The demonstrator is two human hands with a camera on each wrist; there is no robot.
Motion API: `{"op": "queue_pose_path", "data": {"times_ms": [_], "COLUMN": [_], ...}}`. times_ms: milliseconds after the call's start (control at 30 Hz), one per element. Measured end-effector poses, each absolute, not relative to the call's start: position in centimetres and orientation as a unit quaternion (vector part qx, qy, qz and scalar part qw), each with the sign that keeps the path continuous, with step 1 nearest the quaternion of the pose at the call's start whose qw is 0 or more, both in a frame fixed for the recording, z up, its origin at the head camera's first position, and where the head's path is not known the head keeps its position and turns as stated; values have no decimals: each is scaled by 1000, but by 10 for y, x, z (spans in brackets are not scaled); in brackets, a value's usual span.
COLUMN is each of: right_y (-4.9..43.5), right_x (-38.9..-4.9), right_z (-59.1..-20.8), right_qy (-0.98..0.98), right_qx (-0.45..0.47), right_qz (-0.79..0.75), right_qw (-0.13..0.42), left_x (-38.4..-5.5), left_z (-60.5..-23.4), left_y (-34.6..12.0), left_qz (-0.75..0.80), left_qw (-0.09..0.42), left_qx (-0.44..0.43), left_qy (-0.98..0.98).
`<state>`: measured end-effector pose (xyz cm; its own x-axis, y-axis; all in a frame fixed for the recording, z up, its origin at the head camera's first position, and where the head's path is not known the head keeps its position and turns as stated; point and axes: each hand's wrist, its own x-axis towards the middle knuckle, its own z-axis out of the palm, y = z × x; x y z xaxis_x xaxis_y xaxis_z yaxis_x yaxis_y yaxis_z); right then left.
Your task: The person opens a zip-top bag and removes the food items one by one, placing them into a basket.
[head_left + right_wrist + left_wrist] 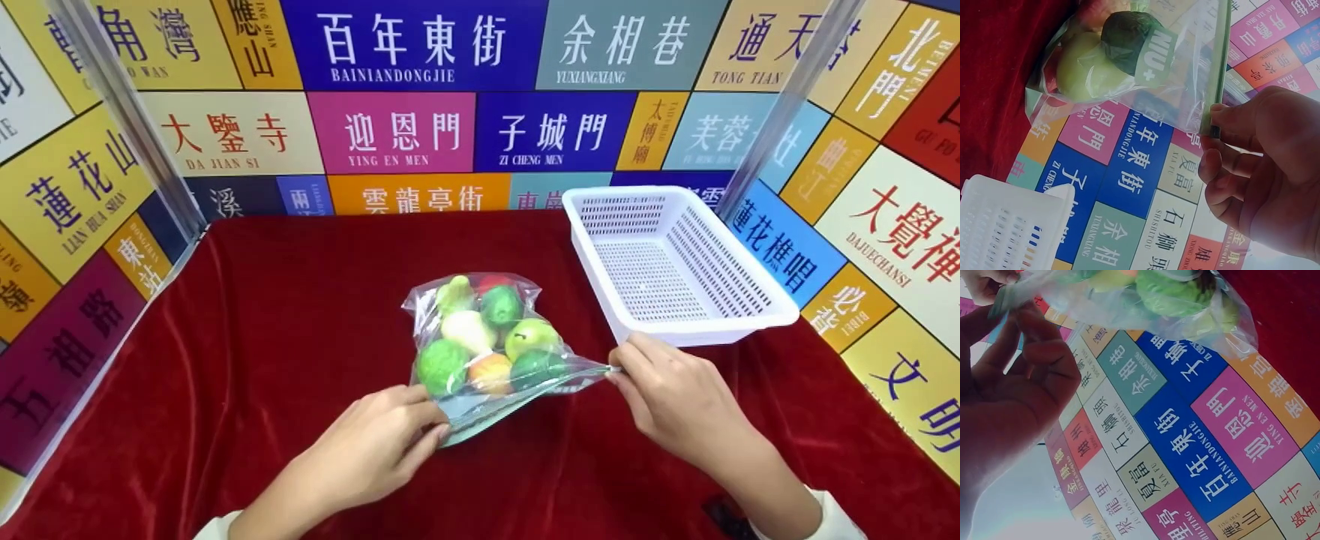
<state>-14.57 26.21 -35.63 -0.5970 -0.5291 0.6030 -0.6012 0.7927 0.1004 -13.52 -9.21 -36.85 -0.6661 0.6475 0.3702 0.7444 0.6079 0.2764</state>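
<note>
A clear zip bag [480,412] full of several toy fruits and vegetables lies on the red cloth in the head view. Inside show a green round one [442,366], an orange one [491,373], a yellow-green one [531,339] and a pale pear-like one [468,332]. My left hand [382,439] pinches the near left corner of the bag's mouth. My right hand [679,394] pinches the right end of the zip strip, which is stretched between both hands. In the right wrist view thumb and fingers grip the green strip [1216,73] at its end.
A white plastic basket [675,262] stands at the back right, just beyond my right hand. Red velvet cloth [300,322] covers the table. Panels with coloured street-name signs [390,131] wall the back and sides. A small dark object [727,517] lies near my right forearm.
</note>
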Motion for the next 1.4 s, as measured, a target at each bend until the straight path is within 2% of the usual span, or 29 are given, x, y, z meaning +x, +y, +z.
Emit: {"op": "queue_pose_path", "data": {"times_ms": [133, 433, 667, 767, 900, 1000, 1200, 1400], "right_y": [263, 256, 224, 204, 178, 161, 150, 153], "right_x": [-143, -132, -119, -112, -109, -118, -146, -159], "right_z": [-357, -349, -326, -317, -316, -326, -353, -362], "right_qy": [-892, -912, -872, -863, -890, -907, -928, -960], "right_qx": [321, 308, 380, 421, 427, 411, 360, 276], "right_qz": [57, 54, 103, 113, 87, 54, -4, -5], "right_qw": [312, 267, 291, 256, 136, 76, 92, 55], "left_x": [-135, -140, -146, -149, -151, -152, -154, -155], "left_z": [-368, -371, -363, -360, -358, -360, -360, -361], "left_y": [-89, -77, -67, -63, -60, -61, -62, -64], "left_qz": [-201, -228, -241, -236, -229, -219, -190, -156], "left_qw": [131, 240, 244, 254, 267, 274, 281, 291], "left_qx": [-386, -313, -279, -275, -274, -270, -269, -255], "left_qy": [-891, -890, -897, -897, -895, -897, -902, -909]}}
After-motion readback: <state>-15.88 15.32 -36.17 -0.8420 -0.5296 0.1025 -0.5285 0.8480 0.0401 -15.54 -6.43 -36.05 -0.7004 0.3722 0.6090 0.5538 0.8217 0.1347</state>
